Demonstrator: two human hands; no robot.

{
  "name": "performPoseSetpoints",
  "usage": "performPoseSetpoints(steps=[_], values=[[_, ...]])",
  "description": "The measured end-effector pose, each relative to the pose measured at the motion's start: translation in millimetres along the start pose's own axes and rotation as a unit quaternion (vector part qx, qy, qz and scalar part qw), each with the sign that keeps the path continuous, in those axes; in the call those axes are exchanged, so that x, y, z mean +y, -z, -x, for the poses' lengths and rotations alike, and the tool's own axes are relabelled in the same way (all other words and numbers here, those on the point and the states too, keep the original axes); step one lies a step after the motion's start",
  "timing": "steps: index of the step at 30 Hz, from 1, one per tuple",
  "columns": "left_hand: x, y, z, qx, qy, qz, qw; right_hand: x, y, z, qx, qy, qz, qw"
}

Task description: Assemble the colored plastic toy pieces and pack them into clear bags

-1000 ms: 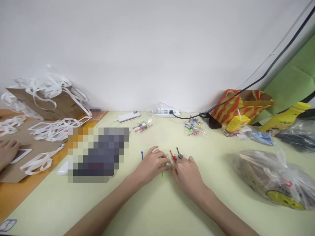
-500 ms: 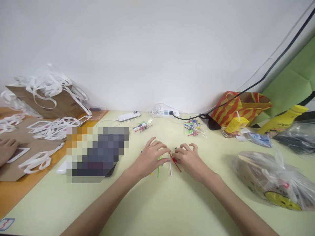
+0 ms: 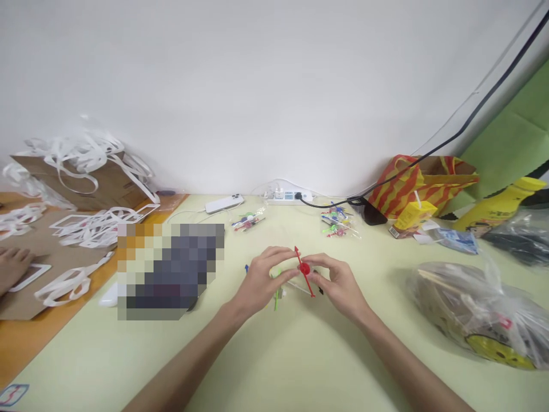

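Observation:
Between my two hands is a red plastic arrow-shaped spinner [image 3: 305, 269] with a round disc at its middle, tilted, its arrow tip pointing up and away. My left hand [image 3: 261, 280] closes thumb and fingertips at its left side. At the disc's right side my right hand [image 3: 338, 280] pinches with thumb and index finger. Beneath the hands lie more thin plastic pieces: a green one [image 3: 276, 300], a blue arrow tip [image 3: 246, 268] by my left hand, and a black tip [image 3: 321, 290] by my right. A white piece is partly hidden behind the fingers.
Two clear bags of coloured pieces [image 3: 249, 219] [image 3: 338, 222] lie near the power strip [image 3: 287, 197]. A white phone [image 3: 224, 203] is at the back. Right: a tied plastic bag [image 3: 472, 315], drink carton [image 3: 412, 217] and yellow bottle [image 3: 497, 206]. Another person's hand [image 3: 12, 266] is far left.
The red spinner, lying slanted by my right fingers before, is now raised between both hands with its disc showing. My right hand has turned, thumb toward it; loose pieces below have shifted.

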State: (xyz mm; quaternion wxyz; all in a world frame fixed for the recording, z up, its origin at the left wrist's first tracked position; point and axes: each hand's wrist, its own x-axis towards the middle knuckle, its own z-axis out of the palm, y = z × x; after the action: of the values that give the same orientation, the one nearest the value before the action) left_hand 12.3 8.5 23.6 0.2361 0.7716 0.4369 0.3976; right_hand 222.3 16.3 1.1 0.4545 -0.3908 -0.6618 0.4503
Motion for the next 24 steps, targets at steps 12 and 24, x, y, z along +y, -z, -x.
performPoseSetpoints(steps=[12, 24], values=[[20, -8.9, -8, 0.01, -0.033, 0.05, 0.998, -22, 6, 12, 0.034, -0.057, 0.031, 0.997], [29, -7.7, -18, -0.026, -0.026, 0.046, 0.998, -37, -2, 20, 0.021, 0.08, 0.279, 0.957]])
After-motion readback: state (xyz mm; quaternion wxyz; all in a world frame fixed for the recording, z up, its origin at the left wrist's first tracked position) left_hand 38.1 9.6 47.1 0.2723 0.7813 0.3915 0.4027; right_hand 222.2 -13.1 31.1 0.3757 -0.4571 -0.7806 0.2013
